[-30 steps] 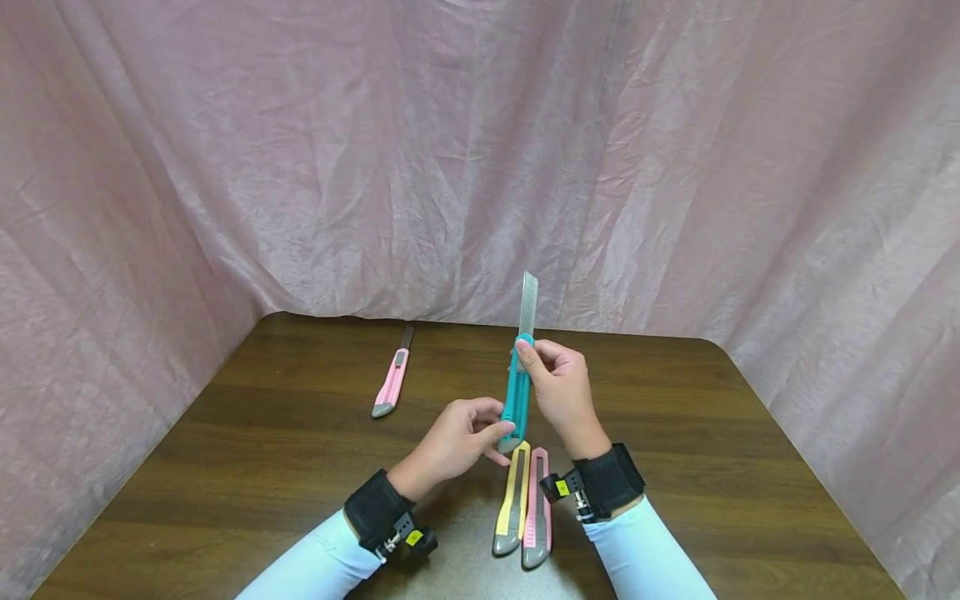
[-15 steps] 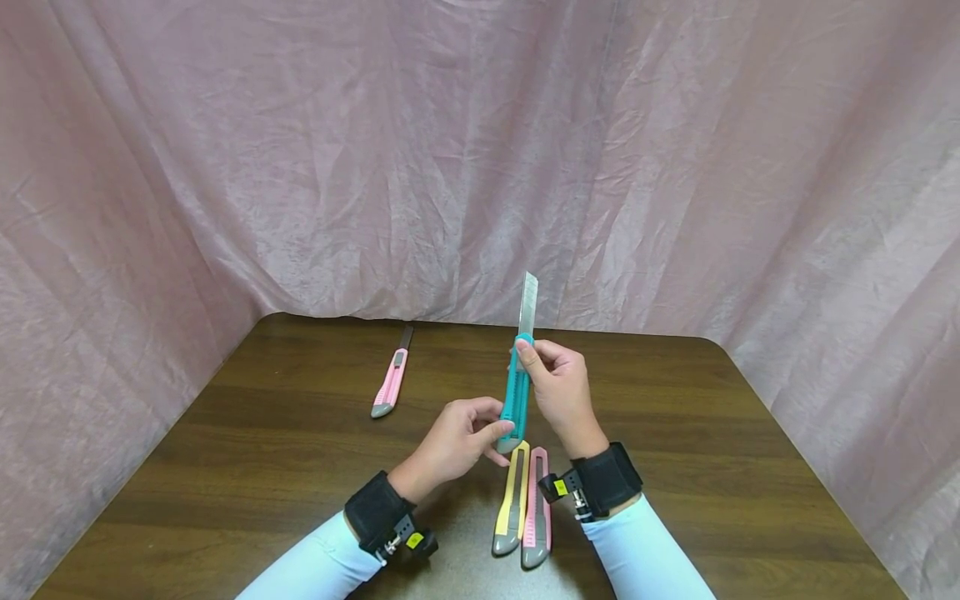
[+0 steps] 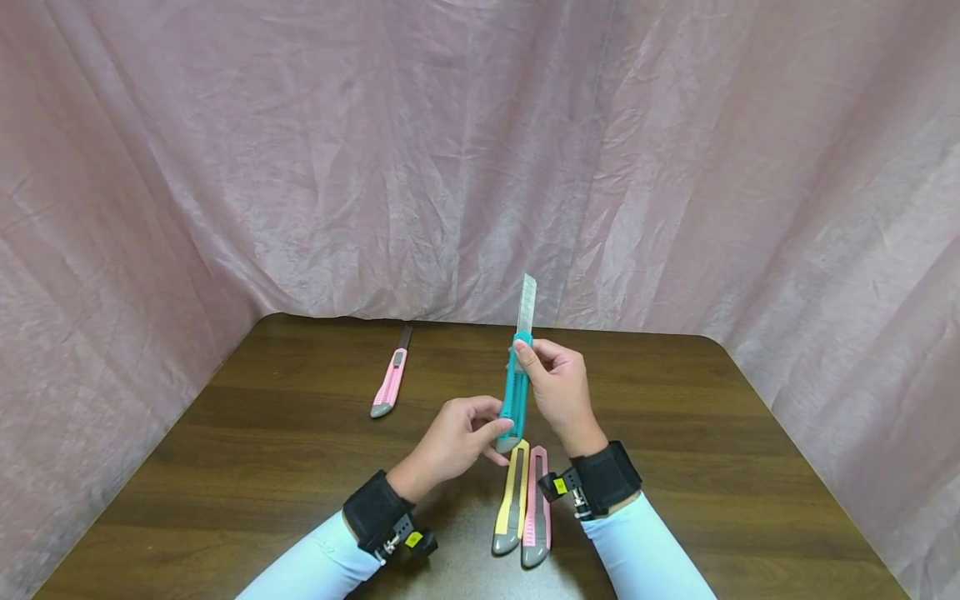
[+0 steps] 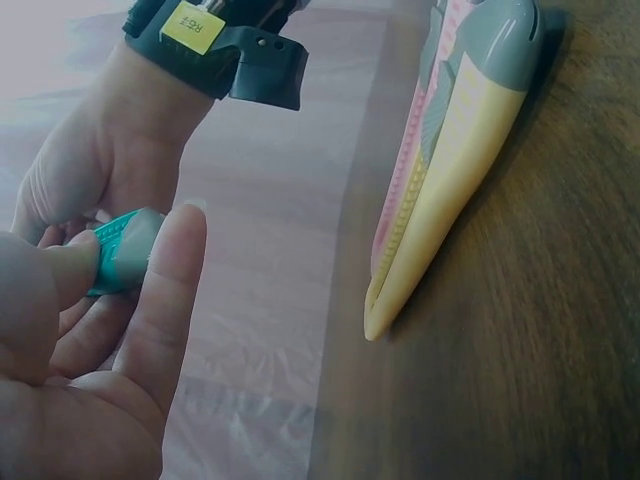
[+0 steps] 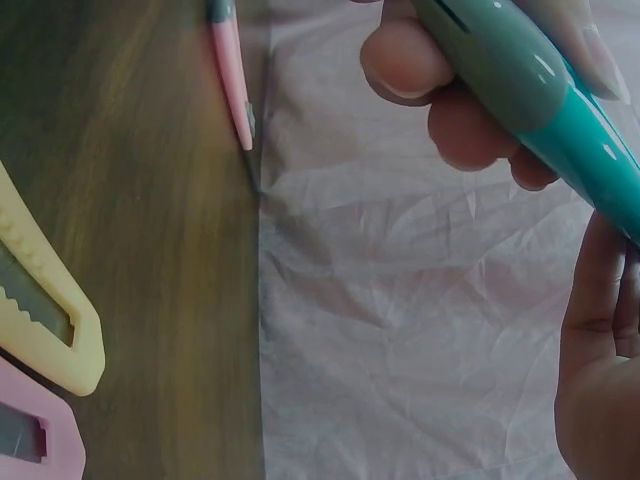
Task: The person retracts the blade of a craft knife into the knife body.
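Note:
A teal utility knife with a grey butt is held up above the table, its long blade out and pointing away. My right hand pinches the handle near the blade end, the thumb lying on its face. At the grey end, my left hand pinches the handle between thumb and fingers. Below the hands lie a yellow utility knife and a pink utility knife, side by side, no blades showing beyond their tips. In the left wrist view the teal knife's grey end shows between the fingers.
Another pink utility knife lies at the far left of the brown wooden table, its blade extended toward the back edge. Behind the table hangs a pink curtain. Each wrist wears a black strap with a small camera.
Almost nothing differs. Both hands keep their hold on the teal utility knife, and its blade stays out; the knife has shifted very slightly in the head view.

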The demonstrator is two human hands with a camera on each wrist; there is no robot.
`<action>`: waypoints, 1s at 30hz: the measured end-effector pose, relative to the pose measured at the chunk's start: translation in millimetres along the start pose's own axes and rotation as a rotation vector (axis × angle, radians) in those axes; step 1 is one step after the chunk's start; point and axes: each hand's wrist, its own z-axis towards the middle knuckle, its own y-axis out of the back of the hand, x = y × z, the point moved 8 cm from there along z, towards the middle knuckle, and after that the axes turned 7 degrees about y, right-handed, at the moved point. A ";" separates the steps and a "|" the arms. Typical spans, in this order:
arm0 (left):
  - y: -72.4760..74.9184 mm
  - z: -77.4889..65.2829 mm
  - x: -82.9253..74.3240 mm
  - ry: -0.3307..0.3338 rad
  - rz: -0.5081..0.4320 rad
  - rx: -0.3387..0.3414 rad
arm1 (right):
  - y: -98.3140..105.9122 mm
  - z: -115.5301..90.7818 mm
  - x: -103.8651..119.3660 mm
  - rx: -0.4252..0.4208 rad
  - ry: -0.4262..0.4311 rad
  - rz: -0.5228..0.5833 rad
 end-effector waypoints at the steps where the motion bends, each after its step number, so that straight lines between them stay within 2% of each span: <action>1: 0.1 0.2 -0.1 -0.002 0.001 0.001 | 0.1 0.0 -0.2 -0.001 0.001 0.000; 8: 0.7 0.3 0.0 0.001 0.009 0.002 | -0.6 -0.4 -2.7 -0.012 -0.019 0.031; 16: 2.7 0.0 -0.7 0.019 -0.001 -0.011 | -3.7 0.3 -2.9 0.024 -0.013 0.027; 22: 2.7 0.0 -1.0 0.017 0.005 -0.009 | -3.5 0.2 -4.2 0.012 -0.016 0.023; 30: 3.5 0.3 0.3 0.028 0.014 -0.011 | -1.2 0.1 -7.9 -0.025 -0.086 0.004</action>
